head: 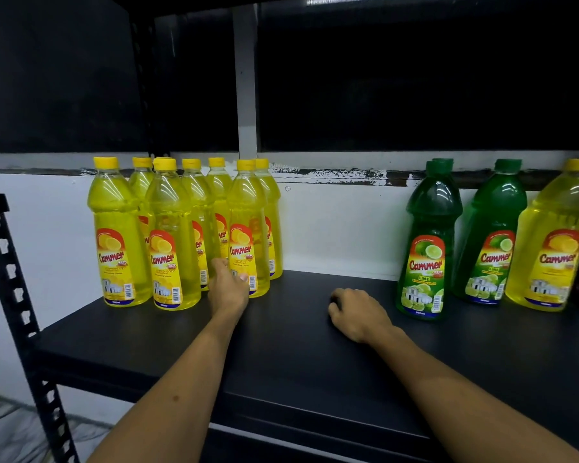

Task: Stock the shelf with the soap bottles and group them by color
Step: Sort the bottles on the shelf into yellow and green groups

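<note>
White wall (331,228) behind black metal rack upright (10,262); dark panel (415,88) above; grey floor (10,426).

Shelf (298,345): black board, white wall behind.
Yellow bottles (168,235): cluster standing upright at the left.
Left hand (228,285): touching the rightmost front yellow bottle (248,235) low down.
Right hand (356,314): resting on the shelf, fingers curled under.
Green bottles (428,242): upright at the right.
Lone yellow bottle (552,242): at the far right, beside the green bottles.
</note>
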A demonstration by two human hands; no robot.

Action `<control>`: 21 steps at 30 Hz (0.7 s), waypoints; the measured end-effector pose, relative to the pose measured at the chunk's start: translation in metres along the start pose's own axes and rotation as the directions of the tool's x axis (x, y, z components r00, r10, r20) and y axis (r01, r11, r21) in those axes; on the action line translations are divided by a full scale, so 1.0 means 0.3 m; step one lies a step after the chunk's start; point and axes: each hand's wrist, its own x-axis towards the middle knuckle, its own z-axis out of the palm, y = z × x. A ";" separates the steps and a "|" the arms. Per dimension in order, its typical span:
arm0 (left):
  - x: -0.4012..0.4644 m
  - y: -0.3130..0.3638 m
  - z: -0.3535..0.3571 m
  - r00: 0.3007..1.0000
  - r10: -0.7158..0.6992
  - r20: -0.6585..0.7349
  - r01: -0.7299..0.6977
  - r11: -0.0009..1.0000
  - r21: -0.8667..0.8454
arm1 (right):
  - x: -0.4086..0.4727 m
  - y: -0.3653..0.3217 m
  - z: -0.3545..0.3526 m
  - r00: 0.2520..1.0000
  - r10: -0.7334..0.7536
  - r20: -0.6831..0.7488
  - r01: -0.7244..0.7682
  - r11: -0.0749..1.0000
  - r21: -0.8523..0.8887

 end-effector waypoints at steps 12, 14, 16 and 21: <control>0.000 -0.010 -0.008 0.999 0.019 0.035 -0.018 0.999 -0.046 | -0.002 0.005 -0.002 0.999 0.032 -0.017 -0.032 0.999 0.040; -0.007 -0.013 -0.013 0.998 0.021 0.056 -0.017 0.998 -0.067 | -0.004 0.002 -0.004 0.999 0.048 -0.021 -0.047 0.998 0.049; -0.017 -0.014 -0.016 0.998 0.019 0.063 -0.015 0.997 -0.069 | -0.005 -0.001 -0.005 0.998 0.064 -0.025 -0.062 0.996 0.057; -0.055 -0.016 -0.028 0.999 0.026 0.044 -0.027 0.999 0.022 | -0.014 -0.008 -0.009 0.995 0.099 -0.033 -0.097 0.994 0.044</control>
